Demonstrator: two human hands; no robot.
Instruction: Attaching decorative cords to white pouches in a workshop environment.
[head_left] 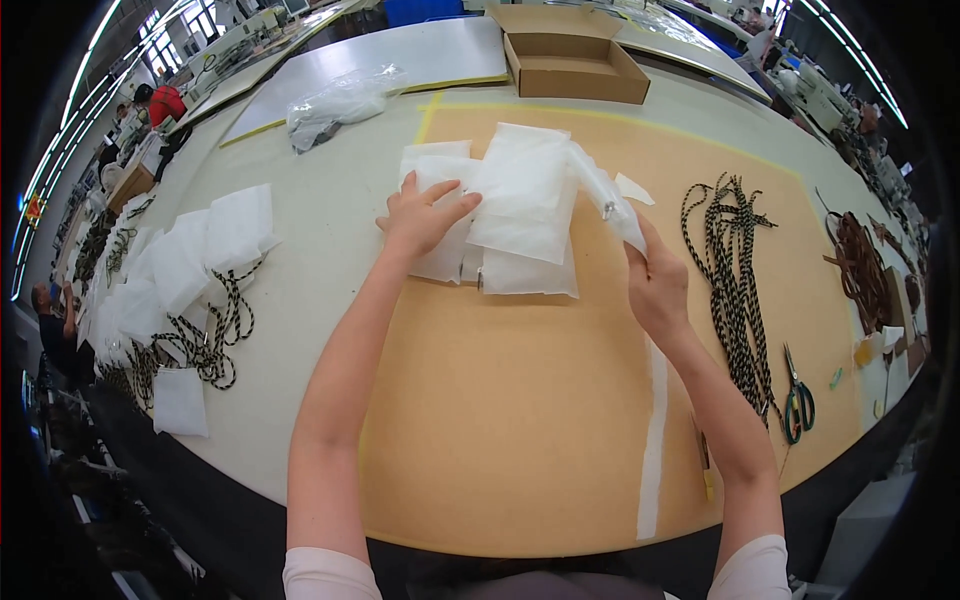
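My left hand (425, 215) lies with fingers spread on a white translucent packet (440, 262) at the left of a small pile. Beside it, more white packets (522, 190) overlap on the tan sheet. My right hand (658, 283) grips the near end of a narrow white pouch (600, 188), which tilts up and leftward to the pile's right edge. A small shiny piece shows on this pouch; what it is I cannot make out. Right of my right hand lies a bundle of black-and-beige cords (735, 270).
Scissors (797, 405) lie near the cords, with brown straps (862, 275) farther right. At the left are heaped white packets (190, 255) and patterned cords (205, 345). An open cardboard box (580, 85) and a clear plastic bag (340, 105) sit at the back. Other people work in the distance.
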